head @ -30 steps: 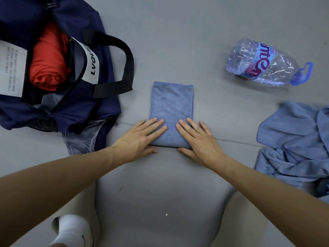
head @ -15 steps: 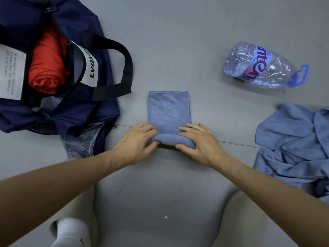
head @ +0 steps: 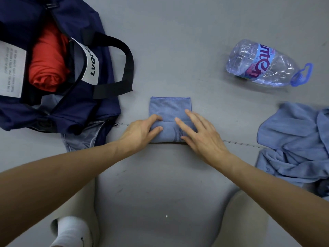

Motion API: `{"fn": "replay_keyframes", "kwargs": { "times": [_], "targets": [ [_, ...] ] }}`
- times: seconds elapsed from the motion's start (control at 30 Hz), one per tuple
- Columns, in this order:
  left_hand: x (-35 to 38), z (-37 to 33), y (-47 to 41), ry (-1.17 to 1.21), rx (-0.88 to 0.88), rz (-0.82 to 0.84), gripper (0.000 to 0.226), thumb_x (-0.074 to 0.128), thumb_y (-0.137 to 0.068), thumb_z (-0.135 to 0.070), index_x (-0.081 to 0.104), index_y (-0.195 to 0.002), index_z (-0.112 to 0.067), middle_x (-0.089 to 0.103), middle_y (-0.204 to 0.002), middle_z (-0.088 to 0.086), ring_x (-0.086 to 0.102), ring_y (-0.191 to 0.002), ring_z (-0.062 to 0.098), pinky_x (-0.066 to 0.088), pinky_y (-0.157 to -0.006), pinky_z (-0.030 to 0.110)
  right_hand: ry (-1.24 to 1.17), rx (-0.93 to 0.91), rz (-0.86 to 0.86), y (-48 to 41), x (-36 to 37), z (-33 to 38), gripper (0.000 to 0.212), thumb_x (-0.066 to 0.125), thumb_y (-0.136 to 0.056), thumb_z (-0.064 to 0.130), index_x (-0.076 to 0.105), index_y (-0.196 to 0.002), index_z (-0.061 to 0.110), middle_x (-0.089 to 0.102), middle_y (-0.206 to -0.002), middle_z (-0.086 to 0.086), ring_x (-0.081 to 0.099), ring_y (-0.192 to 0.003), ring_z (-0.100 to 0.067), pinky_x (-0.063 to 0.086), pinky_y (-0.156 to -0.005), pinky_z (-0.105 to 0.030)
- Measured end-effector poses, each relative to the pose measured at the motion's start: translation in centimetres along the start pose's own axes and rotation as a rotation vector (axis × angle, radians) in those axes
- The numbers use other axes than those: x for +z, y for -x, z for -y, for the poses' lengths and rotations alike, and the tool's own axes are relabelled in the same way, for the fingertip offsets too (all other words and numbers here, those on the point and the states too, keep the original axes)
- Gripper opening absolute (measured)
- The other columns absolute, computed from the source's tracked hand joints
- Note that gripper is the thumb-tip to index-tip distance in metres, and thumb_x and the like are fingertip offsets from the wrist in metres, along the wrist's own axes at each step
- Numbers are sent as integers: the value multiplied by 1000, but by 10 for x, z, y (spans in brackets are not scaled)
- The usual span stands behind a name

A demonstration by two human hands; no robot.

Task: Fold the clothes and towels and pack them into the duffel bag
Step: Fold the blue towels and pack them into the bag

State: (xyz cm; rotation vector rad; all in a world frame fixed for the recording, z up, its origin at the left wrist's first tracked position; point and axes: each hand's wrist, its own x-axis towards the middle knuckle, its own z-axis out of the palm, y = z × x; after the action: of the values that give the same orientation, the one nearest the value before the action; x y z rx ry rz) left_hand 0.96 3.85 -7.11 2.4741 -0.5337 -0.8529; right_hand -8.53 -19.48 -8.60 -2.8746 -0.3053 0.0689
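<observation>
Matt cloth towel point(head: 170, 107); glossy plastic bottle point(head: 263, 64).

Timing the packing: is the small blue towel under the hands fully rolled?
Partly rolled: the small blue towel has its near end rolled under the left hand and right hand; its far end lies flat.

- Indoors, a plain room with a smooth grey floor point(head: 187, 32), scuffed and crossed by a thin seam point(head: 245, 144).
- A duffel bag point(head: 99, 107), loose towels point(head: 293, 139) and a big water bottle point(head: 263, 65) lie straight on it.
- Home or studio: cannot tell.
</observation>
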Motion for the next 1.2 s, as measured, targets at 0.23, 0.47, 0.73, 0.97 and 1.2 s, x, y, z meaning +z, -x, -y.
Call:
{"fn": "replay_keyframes", "kwargs": {
  "times": [0.23, 0.47, 0.73, 0.97, 1.2],
  "targets": [
    [3, 18, 2, -480, 562, -248, 41, 64, -91, -14, 61, -131, -19, 55, -136, 10, 57, -109, 33, 49, -85, 44, 53, -3, 259, 3, 5, -3, 84, 59, -85, 63, 32, -155, 27, 35, -160, -5, 27, -148, -34, 32, -116, -53],
    [9, 32, 7, -515, 524, -33, 84, 80, -79, -40, 42, -151, -21, 45, -153, 9, 48, -136, 31, 45, -107, 47, 22, -26, 269, -10, -2, -12, 85, 75, -79, 52, 40, -151, 22, 42, -156, -2, 29, -148, -31, 34, -115, -49],
    [-4, 13, 3, -252, 429, -119, 57, 62, -76, -13, 57, -134, -14, 65, -130, 6, 61, -117, 26, 44, -100, 33, -154, 79, 233, -12, -12, -7, 58, 69, -85, 43, 48, -136, 22, 49, -147, 4, 35, -142, -28, 44, -105, -46],
    [-4, 16, 4, -230, 394, -108, 61, 48, -84, -29, 47, -145, -22, 64, -132, 2, 64, -109, 26, 52, -91, 36, -80, 29, 220, -12, -9, -10, 62, 75, -81, 36, 54, -138, 21, 51, -144, -9, 45, -135, -34, 45, -101, -46],
    [-7, 12, 3, -52, 235, -151, 61, 41, -91, -31, 32, -151, -34, 53, -142, -3, 57, -119, 25, 48, -97, 41, -315, 204, 273, -23, -24, 4, 46, 59, -86, 36, 51, -130, 28, 66, -100, 2, 60, -93, -25, 48, -77, -34]
  ]
}}
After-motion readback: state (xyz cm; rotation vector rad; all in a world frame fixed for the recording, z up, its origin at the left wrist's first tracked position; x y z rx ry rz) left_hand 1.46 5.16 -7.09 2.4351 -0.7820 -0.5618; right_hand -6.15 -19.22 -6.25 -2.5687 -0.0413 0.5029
